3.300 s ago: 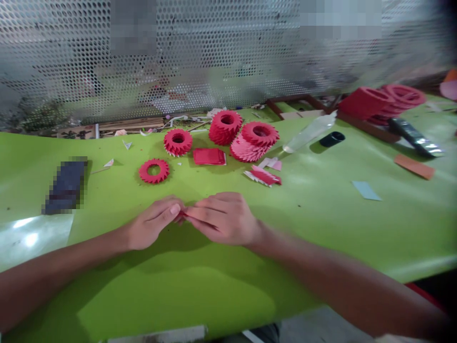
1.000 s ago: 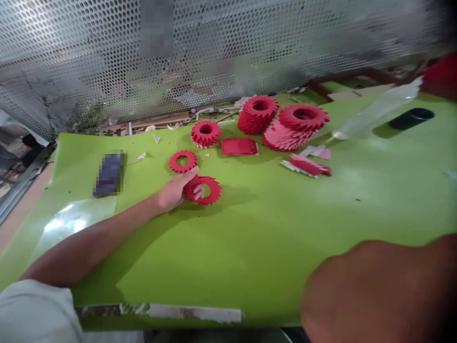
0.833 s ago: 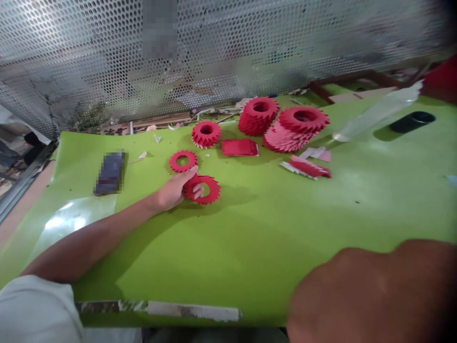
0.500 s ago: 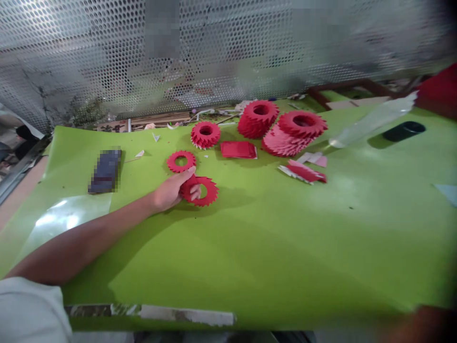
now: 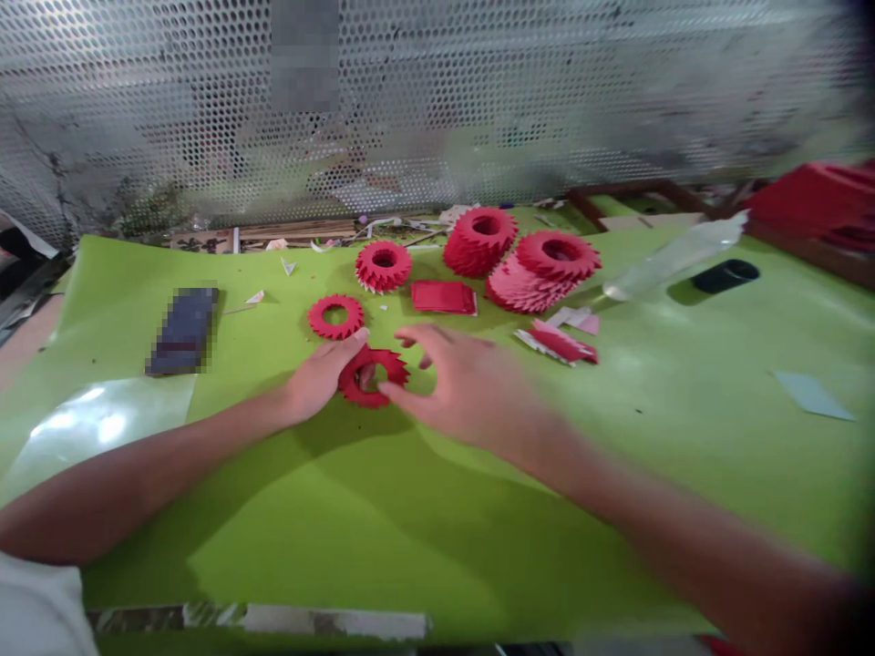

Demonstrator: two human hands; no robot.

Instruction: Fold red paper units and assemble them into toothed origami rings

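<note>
My left hand (image 5: 320, 381) is closed on a red folded-paper ring (image 5: 395, 365) with a toothed edge, thumb on top and a fingertip showing through the hole. From the right, my right hand (image 5: 471, 383) reaches over with thumb and fingers apart around the ring's right side. Its thumb tip is at the ring's edge; whether it touches I cannot tell. A second red paper ring (image 5: 316, 318) lies flat just beyond my left hand. Behind my right hand sits a pile of red paper pieces (image 5: 441, 297).
Stacks of toothed paper rings stand at the back: a small one (image 5: 383, 273), a red one (image 5: 471, 251) and a pink-and-red one (image 5: 523, 282). Folded strips (image 5: 559, 342), a clear plastic sleeve (image 5: 674, 260) and a dark cylinder (image 5: 725, 276) lie right. A phone (image 5: 183, 330) lies left on the green tabletop (image 5: 307, 538).
My right hand has come into view from the lower right and reached the held ring. My left hand still holds it. The whole view has shifted slightly.
</note>
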